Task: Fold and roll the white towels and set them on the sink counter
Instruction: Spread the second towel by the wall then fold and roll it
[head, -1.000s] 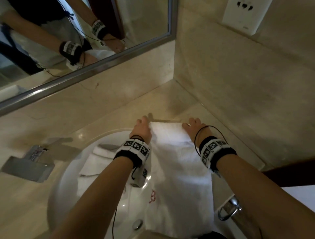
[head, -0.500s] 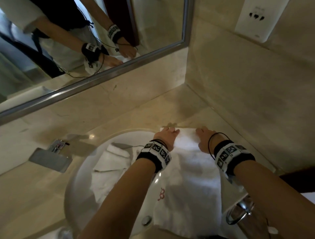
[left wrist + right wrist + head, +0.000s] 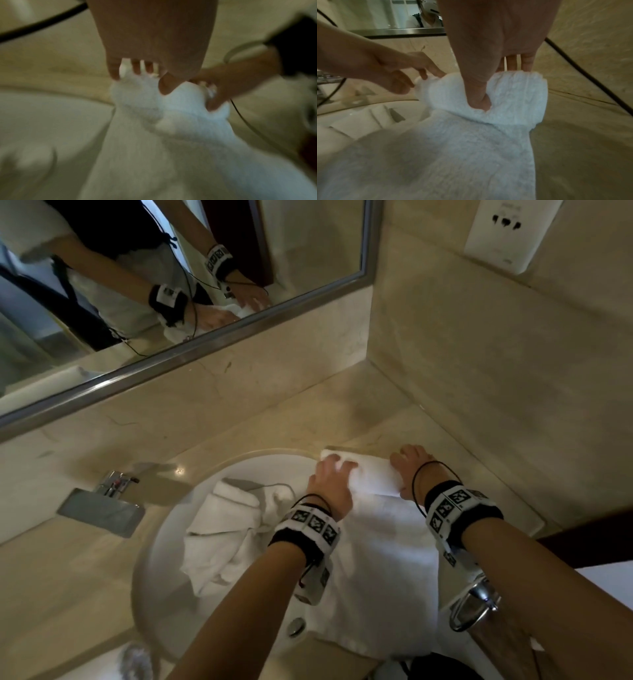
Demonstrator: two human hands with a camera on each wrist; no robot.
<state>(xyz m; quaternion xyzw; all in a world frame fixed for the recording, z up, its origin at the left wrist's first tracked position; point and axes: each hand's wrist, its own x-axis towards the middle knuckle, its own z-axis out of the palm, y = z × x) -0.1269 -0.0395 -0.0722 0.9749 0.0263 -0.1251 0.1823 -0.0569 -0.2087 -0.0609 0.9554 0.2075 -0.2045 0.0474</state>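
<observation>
Setting: beige marble sink counter [image 3: 239,419] with a round white basin [image 3: 154,559], centre and lower left of the head view; steel-framed mirror [image 3: 191,350] upper left.
Towel in work: long white terry towel [image 3: 376,559] lies across the basin's right rim and counter, its far end turned into a short roll, right of frame centre.
Left hand [image 3: 330,484]: fingers curled over the roll's left end, thumb beneath, gripping it.
Right hand [image 3: 409,470]: fingers over the roll's right end, thumb tucked under the fold, gripping it.
Other towel: crumpled white towel [image 3: 222,532] sits inside the basin, left of the forearm.
Fittings: chrome faucet [image 3: 102,508] mid-left; white wall socket [image 3: 503,234] upper right.
</observation>
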